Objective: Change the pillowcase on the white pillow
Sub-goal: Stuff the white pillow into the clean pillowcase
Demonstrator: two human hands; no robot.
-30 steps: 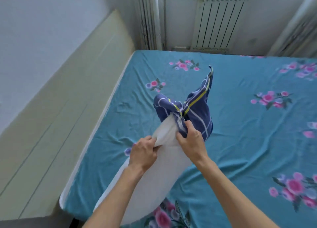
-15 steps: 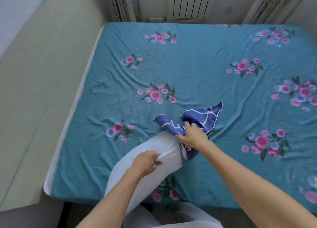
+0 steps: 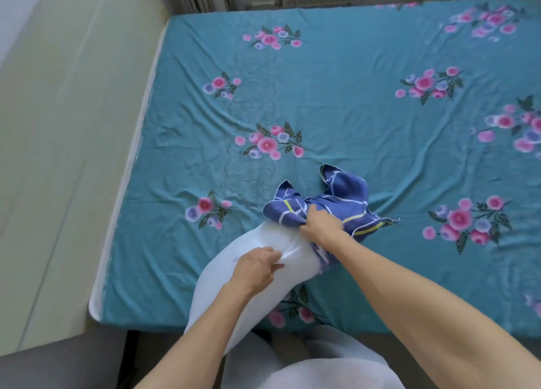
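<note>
Left hand (image 3: 254, 267) pinched white pillow (image 3: 234, 274) at bed (image 3: 351, 95) edge; right hand (image 3: 322, 227) gripped blue pillowcase (image 3: 336, 204) bunched on its far end. Risk as I saw it: pinch slips, pillow drags along instead of the case clearing.

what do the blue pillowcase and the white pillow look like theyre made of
The blue pillowcase looks like thin woven cloth, probably cotton, matte: it bunches into soft folds where the right hand grips it. The white pillow seems a smooth, slightly glossy fabric shell over soft filling; it puckers where the left hand pinches it. The exact fibre can't be told.
</note>
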